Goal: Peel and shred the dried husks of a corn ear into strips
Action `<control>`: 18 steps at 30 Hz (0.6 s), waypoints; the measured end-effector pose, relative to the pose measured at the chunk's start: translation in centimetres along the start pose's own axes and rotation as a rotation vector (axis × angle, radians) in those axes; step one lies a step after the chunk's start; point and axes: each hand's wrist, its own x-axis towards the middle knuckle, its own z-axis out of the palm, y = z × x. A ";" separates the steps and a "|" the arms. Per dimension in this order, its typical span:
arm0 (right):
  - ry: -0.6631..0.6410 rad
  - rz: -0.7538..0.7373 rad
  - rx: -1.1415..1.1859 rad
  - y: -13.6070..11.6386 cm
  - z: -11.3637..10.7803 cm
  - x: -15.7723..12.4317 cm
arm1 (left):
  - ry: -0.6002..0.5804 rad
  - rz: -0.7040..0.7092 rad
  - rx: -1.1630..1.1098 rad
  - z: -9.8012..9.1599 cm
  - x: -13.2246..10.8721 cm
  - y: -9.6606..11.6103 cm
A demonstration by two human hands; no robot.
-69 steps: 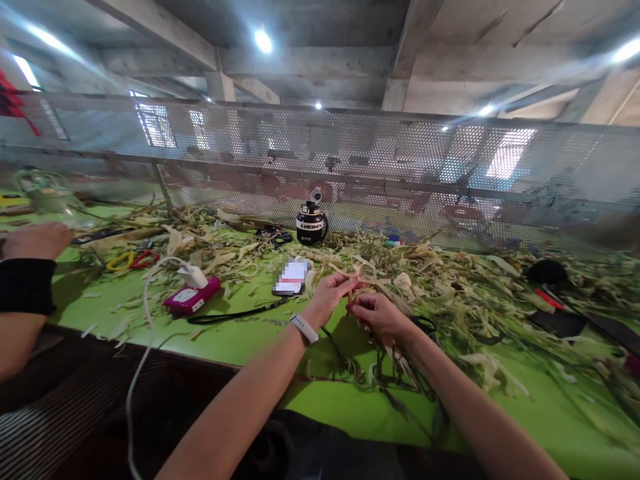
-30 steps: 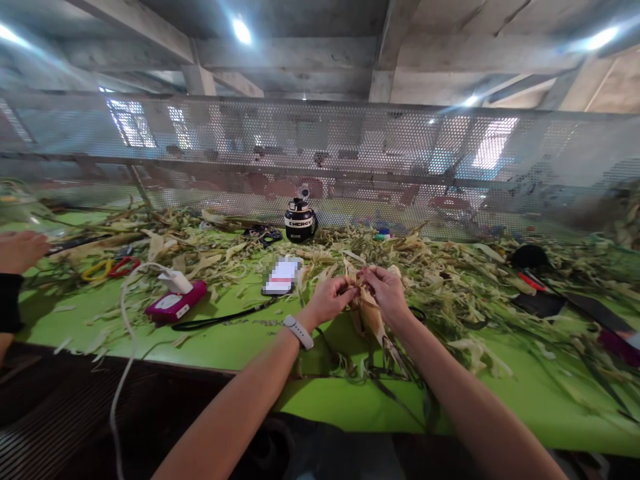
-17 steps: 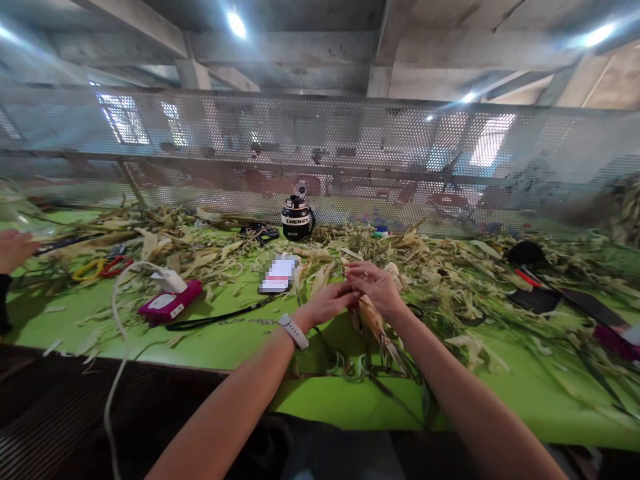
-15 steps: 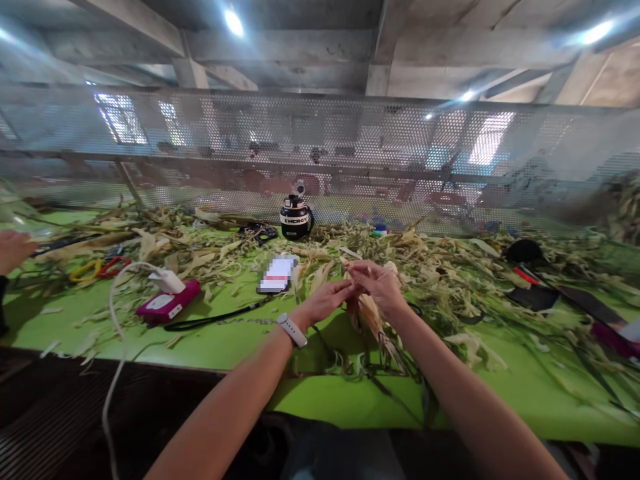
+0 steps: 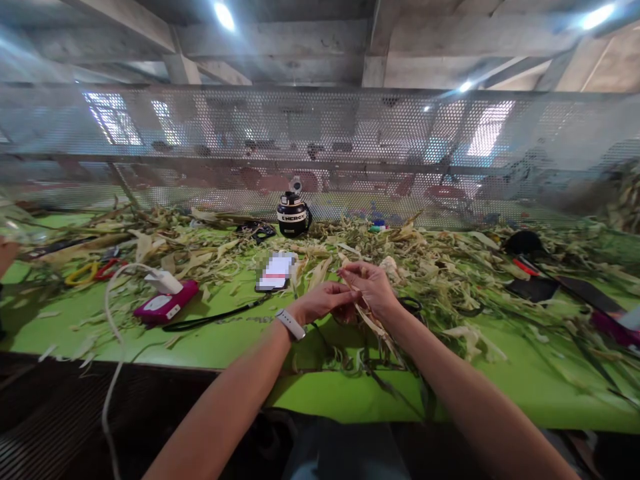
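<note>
Over the green table (image 5: 320, 400), my two hands meet at a bundle of dried corn husk (image 5: 374, 325). My right hand (image 5: 374, 288) pinches the upper end of the husk, its fingertips pressed together. Beside it, my left hand (image 5: 324, 301) is closed with the thumb and fingers at the same husk; part of its grip is hidden. Pale strips hang from the hands toward the table edge. Loose husk pieces (image 5: 320, 270) lie just beyond my fingers. A phone (image 5: 277, 272) rests left of them.
A black bottle (image 5: 294, 217) stands behind the phone. On the left are a magenta power strip (image 5: 166, 303) with a white charger and cable, and scissors (image 5: 83, 273). Husk scraps cover much of the table. A perforated metal screen (image 5: 330, 127) runs behind. Another person's hand (image 5: 7, 255) shows at far left.
My left hand has shifted slightly and its fingers curl more under the husk. Less of the hanging husk shows between my hands. The other person's hand has moved left, partly out of view.
</note>
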 end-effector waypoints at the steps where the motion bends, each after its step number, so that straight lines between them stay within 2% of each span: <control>1: -0.007 -0.001 -0.011 0.0 0.0 -0.1 | -0.004 -0.009 0.005 0.0 -0.1 0.0; 5: -0.023 -0.015 -0.033 0.0 0.2 -0.1 | -0.030 -0.031 0.000 0.3 -0.1 0.2; 7: -0.018 -0.023 -0.018 0.0 0.0 0.4 | -0.005 -0.013 -0.027 0.5 0.1 0.0; 10: 0.065 -0.083 0.002 -0.3 -0.7 1.4 | 0.129 0.070 -0.138 0.6 0.7 -0.3; 13: 0.281 -0.245 -0.076 -0.7 -1.8 1.9 | 0.295 0.161 -0.347 0.2 1.3 -0.4; 15: 0.391 -0.344 -0.176 -1.1 -2.3 1.5 | 0.362 0.224 -0.480 -0.1 1.4 -0.3; 18: 0.392 -0.504 -0.416 -1.6 -2.2 0.3 | 0.444 0.323 -0.574 -0.2 1.6 -0.1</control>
